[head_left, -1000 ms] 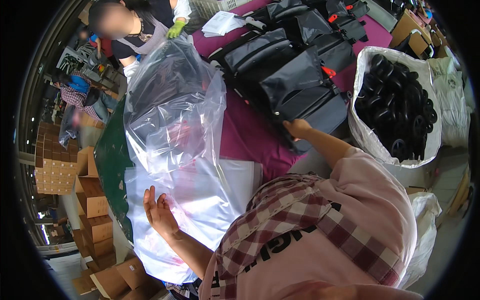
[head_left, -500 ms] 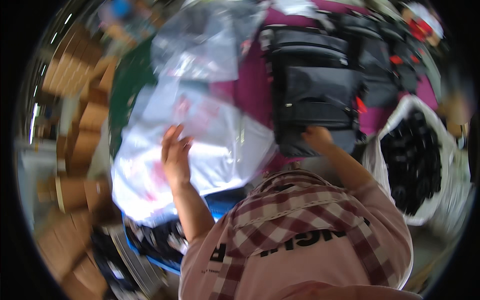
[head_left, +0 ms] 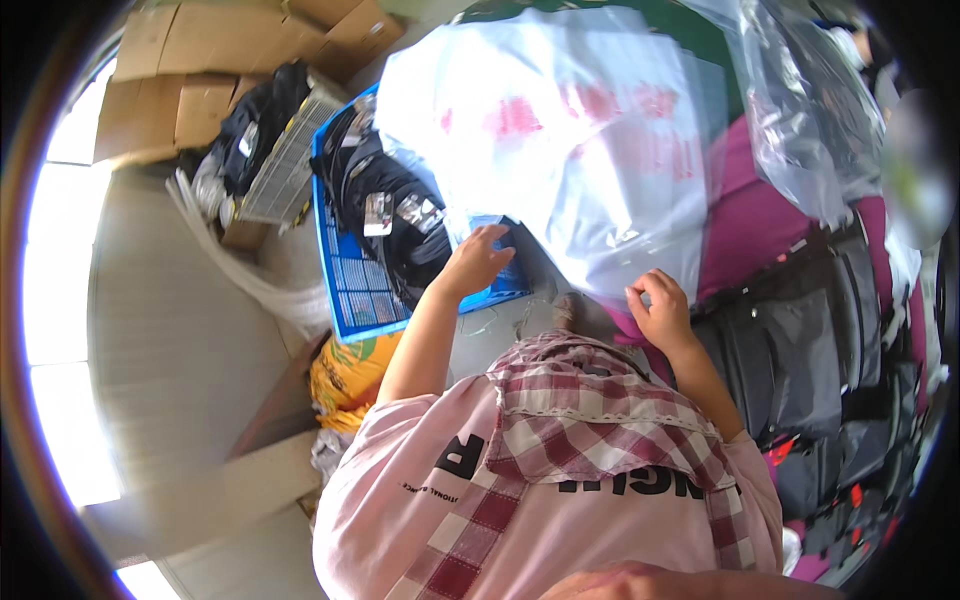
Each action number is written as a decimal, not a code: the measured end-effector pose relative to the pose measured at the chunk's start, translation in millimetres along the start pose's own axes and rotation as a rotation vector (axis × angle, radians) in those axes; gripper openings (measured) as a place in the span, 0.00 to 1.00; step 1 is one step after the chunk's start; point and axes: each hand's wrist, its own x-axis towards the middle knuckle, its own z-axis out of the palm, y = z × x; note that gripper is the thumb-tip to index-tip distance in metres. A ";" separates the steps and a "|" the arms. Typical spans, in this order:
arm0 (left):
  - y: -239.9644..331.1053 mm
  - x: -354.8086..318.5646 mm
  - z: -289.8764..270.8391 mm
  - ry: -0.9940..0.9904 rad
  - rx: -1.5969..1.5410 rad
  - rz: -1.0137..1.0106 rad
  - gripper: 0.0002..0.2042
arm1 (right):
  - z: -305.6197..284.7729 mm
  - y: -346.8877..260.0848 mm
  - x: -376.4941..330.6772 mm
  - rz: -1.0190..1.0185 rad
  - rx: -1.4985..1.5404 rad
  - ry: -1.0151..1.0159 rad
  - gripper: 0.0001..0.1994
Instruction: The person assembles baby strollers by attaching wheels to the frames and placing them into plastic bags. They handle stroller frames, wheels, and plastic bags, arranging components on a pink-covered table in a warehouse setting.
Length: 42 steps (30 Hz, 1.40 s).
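My left hand (head_left: 474, 265), fingers loosely spread, is over the blue crate (head_left: 372, 331). My right hand (head_left: 662, 314) curls by the plastic bags (head_left: 560, 150); whether pinching, I cannot tell.

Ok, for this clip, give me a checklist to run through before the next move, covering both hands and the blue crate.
1. Left hand at the blue crate: ok, it is over the right part.
2. Left hand's grip on the crate: cannot tell, contact is not clear.
3. Right hand free: ok, loosely curled with nothing visible in it.
4. Black items inside the crate: ok, piled there, some with tags.
5. Crate fully in view: not ok, the white plastic sheets hide part of its upper right.
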 end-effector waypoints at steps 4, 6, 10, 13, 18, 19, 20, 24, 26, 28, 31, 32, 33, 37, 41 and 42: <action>-109.8 -39.2 13.7 0.209 0.048 -0.246 0.19 | 38.5 -17.9 36.1 -0.053 0.030 -0.167 0.07; -147.3 -51.5 26.1 0.167 -0.048 -0.355 0.21 | 61.9 -22.4 56.0 -0.083 -0.001 -0.251 0.06; -216.3 -54.0 49.1 0.127 -0.238 -0.455 0.22 | 120.4 -41.0 117.7 -0.173 -0.157 -0.283 0.06; -280.2 -31.7 55.6 0.150 -0.341 -0.507 0.21 | 179.6 -50.9 169.2 -0.164 -0.340 -0.311 0.14; -380.1 8.6 52.8 0.220 -0.422 -0.644 0.19 | 273.2 -20.9 249.0 -0.090 -0.673 -0.360 0.36; -395.6 15.4 51.3 0.238 -0.449 -0.651 0.19 | 282.4 -11.0 255.6 -0.026 -0.699 -0.381 0.38; -409.4 23.1 49.8 0.259 -0.473 -0.659 0.19 | 291.5 -0.3 261.9 0.037 -0.721 -0.398 0.40; -464.1 50.7 56.4 0.282 -0.466 -0.701 0.20 | 315.8 14.8 264.2 0.023 -0.731 -0.341 0.44; -489.2 62.6 61.8 0.292 -0.482 -0.804 0.23 | 325.9 13.8 268.0 0.003 -0.749 -0.340 0.44; -510.6 73.4 70.0 0.369 -0.453 -0.893 0.25 | 331.7 13.7 269.3 -0.017 -0.759 -0.332 0.44; -539.2 87.5 48.8 0.420 -0.288 -1.160 0.36 | 334.0 16.2 271.7 -0.039 -0.763 -0.342 0.44; -562.0 88.5 50.5 0.435 -0.179 -1.214 0.38 | 334.2 16.3 271.9 -0.036 -0.763 -0.346 0.44; -581.3 84.7 53.5 0.477 -0.077 -1.282 0.40 | 335.0 16.4 272.5 -0.047 -0.769 -0.354 0.44; -627.3 73.0 42.9 0.419 -0.222 -1.528 0.48 | 337.8 21.1 275.8 -0.094 -0.770 -0.379 0.43; -644.8 70.8 70.1 0.363 -0.515 -1.463 0.48 | 337.7 20.6 278.5 -0.118 -0.757 -0.398 0.42; -651.6 68.2 90.9 0.398 -0.610 -1.408 0.47 | 337.1 20.3 279.5 -0.121 -0.753 -0.409 0.42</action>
